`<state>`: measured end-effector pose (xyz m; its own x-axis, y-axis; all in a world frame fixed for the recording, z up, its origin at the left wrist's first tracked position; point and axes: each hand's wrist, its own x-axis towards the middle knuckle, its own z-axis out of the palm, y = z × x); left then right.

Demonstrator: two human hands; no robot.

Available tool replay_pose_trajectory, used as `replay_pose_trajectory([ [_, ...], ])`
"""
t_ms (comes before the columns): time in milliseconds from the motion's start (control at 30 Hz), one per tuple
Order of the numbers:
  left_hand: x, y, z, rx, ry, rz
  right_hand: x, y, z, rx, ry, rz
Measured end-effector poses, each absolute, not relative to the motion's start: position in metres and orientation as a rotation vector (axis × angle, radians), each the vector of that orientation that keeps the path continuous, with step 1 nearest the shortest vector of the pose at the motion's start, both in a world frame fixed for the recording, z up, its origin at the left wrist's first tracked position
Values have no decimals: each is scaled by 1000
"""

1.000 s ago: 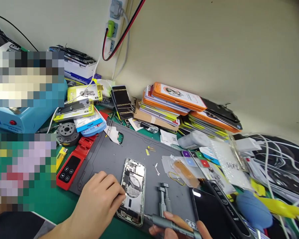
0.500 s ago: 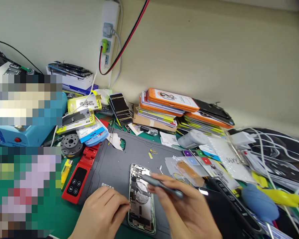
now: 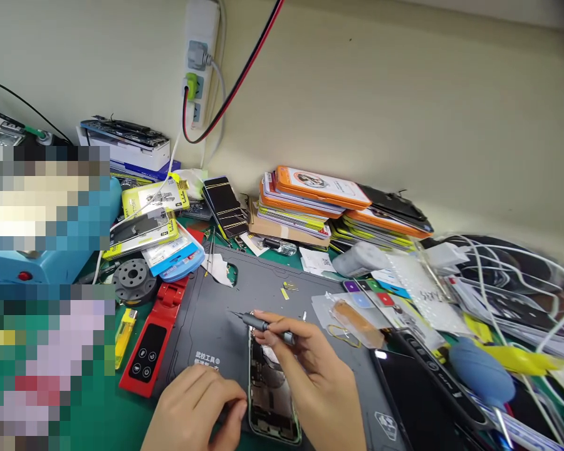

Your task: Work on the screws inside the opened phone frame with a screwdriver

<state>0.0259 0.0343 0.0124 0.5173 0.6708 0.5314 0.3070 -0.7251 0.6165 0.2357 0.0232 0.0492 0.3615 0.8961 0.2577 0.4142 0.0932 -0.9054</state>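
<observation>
An opened phone [image 3: 275,407] with its inner parts bare lies on the grey work mat [image 3: 207,313]. My right hand [image 3: 310,363] is closed around a slim grey precision screwdriver [image 3: 258,321], held above the phone's upper end. The screwdriver's thin tip points left, past the phone and over the mat; the hand covers part of the phone. My left hand [image 3: 197,407] is at the phone's left edge with its fingers curled and thumb close to them. Whether anything is between those fingertips is hidden.
To the left are a red device [image 3: 143,351], a yellow lighter [image 3: 125,338] and a dark round holder [image 3: 134,280]. Stacked orange cases [image 3: 319,188] stand by the wall. A black tablet-like screen [image 3: 413,401] and a blue air blower [image 3: 482,369] are at right.
My right hand has moved left with the screwdriver, whose tip has left the phone's upper inside for a spot over the mat. The left hand stays by the phone's edge. The view shifts slightly.
</observation>
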Motion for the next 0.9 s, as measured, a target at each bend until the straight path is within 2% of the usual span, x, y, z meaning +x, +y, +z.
replay_pose_trajectory([
  [133, 20, 37, 16, 2265, 765, 1119, 240, 12, 52, -1485, -1113, 592],
  [267, 15, 36, 22, 2072, 778, 1167, 241, -13, 48, -1308, -691, 713],
  [400, 17, 35, 30, 1757, 739, 1064, 218, -28, 46, -1197, -402, 890],
  [500, 22, 33, 33, 1662, 718, 993, 192, -28, 53, -1239, -229, 824],
  [900, 29, 30, 40, 1614, 737, 992, 177, -30, 64, -1233, -141, 828],
])
